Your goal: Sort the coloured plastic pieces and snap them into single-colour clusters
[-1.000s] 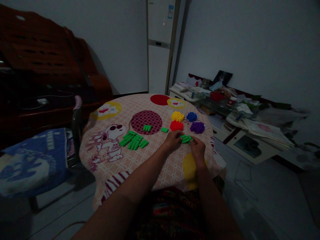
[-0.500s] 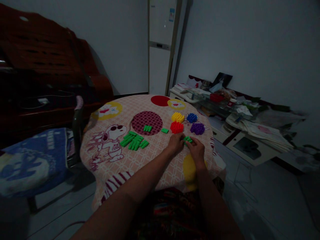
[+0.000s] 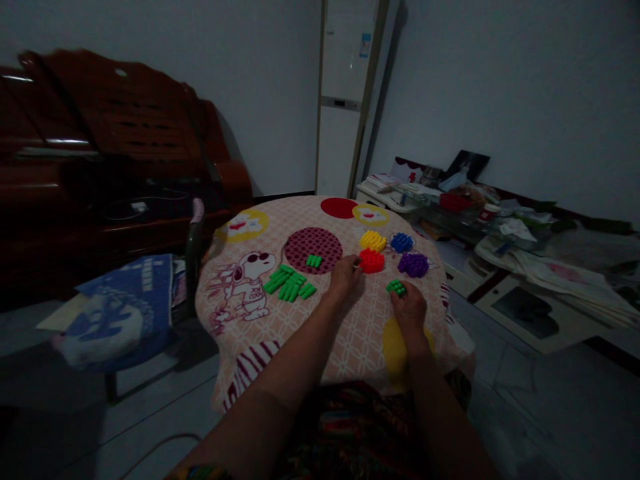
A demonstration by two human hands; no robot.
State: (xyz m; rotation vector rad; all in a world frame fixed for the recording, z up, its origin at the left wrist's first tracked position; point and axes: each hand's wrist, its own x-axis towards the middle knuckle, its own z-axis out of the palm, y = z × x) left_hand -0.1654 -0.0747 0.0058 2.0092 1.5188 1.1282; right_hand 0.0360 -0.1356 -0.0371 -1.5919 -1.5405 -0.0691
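Observation:
My right hand (image 3: 410,308) rests on the round table's patterned cloth (image 3: 345,337), its fingers closed on a small cluster of joined green blocks (image 3: 396,287). My left hand (image 3: 345,277) lies further left with curled fingers, just beside a red block cluster (image 3: 372,261); what is under its fingers is hidden. Beyond the red cluster sit a yellow cluster (image 3: 373,240), a blue one (image 3: 401,242) and a purple one (image 3: 413,264). A pile of loose green blocks (image 3: 289,285) lies to the left, and three more green blocks (image 3: 314,261) sit on a dark red dotted circle.
A chair draped with a blue cloth (image 3: 120,313) stands left of the table. A dark wooden sofa (image 3: 125,147) is behind it. A tall white air-conditioning unit (image 3: 345,100) stands in the corner. A low cabinet cluttered with papers (image 3: 500,230) runs along the right wall.
My hands have drawn apart. The right keeps the green cluster, while the left has moved up and left to where a single green block lay. The camera has shifted.

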